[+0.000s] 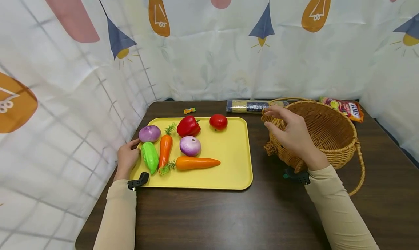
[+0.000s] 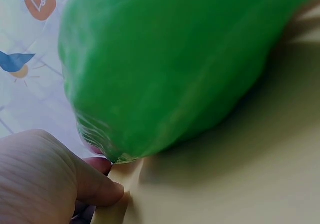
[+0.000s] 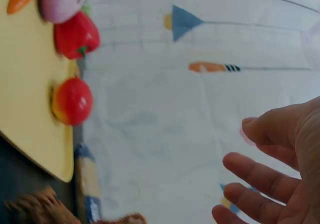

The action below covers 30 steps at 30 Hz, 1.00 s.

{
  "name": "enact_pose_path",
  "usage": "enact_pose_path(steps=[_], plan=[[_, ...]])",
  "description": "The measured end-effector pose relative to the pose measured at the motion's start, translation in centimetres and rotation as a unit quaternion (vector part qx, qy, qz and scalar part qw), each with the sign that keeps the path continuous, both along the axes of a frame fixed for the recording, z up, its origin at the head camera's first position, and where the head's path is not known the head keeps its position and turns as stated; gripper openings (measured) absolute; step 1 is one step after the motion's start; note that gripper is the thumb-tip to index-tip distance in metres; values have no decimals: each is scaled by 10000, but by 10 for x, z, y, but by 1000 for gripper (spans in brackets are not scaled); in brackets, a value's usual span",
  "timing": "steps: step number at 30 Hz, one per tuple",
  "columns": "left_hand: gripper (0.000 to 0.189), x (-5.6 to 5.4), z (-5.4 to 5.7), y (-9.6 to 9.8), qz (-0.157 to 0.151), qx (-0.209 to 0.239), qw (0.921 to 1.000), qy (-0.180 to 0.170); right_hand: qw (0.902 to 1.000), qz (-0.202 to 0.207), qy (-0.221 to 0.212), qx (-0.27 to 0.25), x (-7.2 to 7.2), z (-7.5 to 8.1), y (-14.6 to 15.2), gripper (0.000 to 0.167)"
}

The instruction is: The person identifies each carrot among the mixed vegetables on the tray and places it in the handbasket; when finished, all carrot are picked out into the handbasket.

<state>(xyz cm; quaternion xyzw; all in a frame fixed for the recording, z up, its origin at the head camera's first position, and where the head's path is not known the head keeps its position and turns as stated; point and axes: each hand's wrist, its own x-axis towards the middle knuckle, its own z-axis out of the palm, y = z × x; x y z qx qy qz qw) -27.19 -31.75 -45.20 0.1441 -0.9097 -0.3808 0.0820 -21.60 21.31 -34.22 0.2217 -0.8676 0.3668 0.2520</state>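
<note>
Here, a yellow tray (image 1: 226, 175) lies on a dark wooden counter (image 1: 209, 213), its long axis running left to right. The person's left hand (image 1: 127, 157) is at the tray's left edge, its fingers pinching the rim with the thumb on top, so the tray stretches away rightward from that grip. The right hand (image 1: 291, 132) hangs beyond the tray's right end, fingers loosely curved, spread and holding nothing; the tray lies to their left, well apart. The left hand is thus the nearer to the tray.

Just inside the tray's left edge, close by the left fingers, are a green vegetable (image 1: 150, 157) and a purple vegetable (image 1: 149, 133). Towards the tray's middle lie an upward-pointing carrot (image 1: 165, 150), a crosswise carrot (image 1: 196, 163), a pale purple onion (image 1: 190, 146) and a red pepper (image 1: 188, 126); a tomato (image 1: 218, 122) sits near its far edge. To the tray's right, behind the right hand, stands a wicker basket (image 1: 340, 157). Beyond the tray's far side lie a small wrapper (image 1: 189, 111) and a long packet (image 1: 243, 106).
</note>
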Motion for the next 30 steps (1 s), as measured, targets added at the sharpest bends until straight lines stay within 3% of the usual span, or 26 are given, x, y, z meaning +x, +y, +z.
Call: enact_pose_path(steps=[13,22,30], plan=[[51,0,1,-1,1,67,10000,-30,9948,570,-520,661,3,-26,-57,34],[52,1,2,4,7,157,9999,-35,9900,879,-921,609,7,-44,-87,31],[50,3,5,3,24,123,9999,32,9760,1373,-1654,354,-2,-61,-113,29]])
